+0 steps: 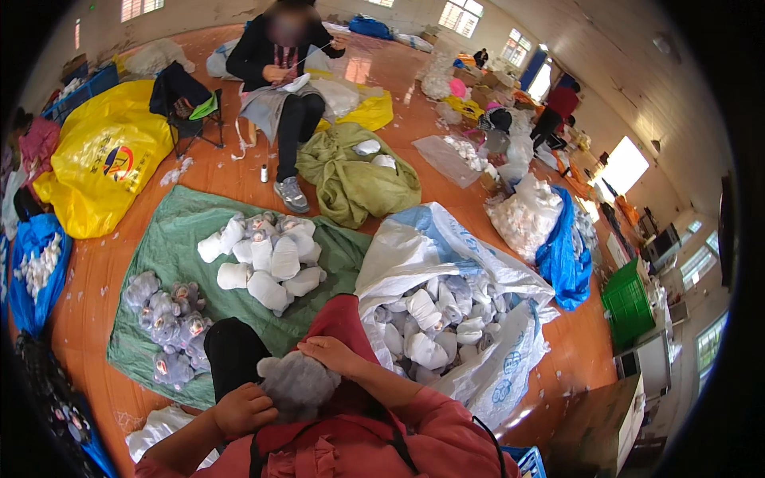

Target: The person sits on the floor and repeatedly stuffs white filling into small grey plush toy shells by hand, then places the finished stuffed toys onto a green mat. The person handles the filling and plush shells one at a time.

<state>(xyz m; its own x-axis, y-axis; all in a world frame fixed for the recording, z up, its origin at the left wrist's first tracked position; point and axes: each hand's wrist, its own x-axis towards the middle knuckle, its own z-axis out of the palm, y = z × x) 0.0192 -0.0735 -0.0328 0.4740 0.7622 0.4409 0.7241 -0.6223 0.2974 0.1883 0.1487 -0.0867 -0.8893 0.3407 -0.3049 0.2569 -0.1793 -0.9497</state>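
Holding a grey plush toy [296, 385] against the lap, both hands are closed on it: the left hand [241, 409] grips its near-left side with curled fingers, and the right hand [333, 353] lies over its far-right edge, fingers bent down onto the fur (whether they pinch a seam I cannot tell). The toy sits near the bottom middle of the view, just above the red apron [343, 319].

To the far left of the knee, a green sheet [171, 231] carries a heap of white stuffed pieces [267, 267] and, nearer left, a cluster of grey toys [167, 331]. On the right, an open white sack [446, 263] is full of more white pieces [430, 327]. Further off, a seated person [283, 72] works on pale cloth beside a big yellow bag [103, 155].

As a judgement, the soft toy could slip or roll off the lap if either grip loosens, since fur gives little hold; it could then drop among the white pieces in the sack and get mixed in
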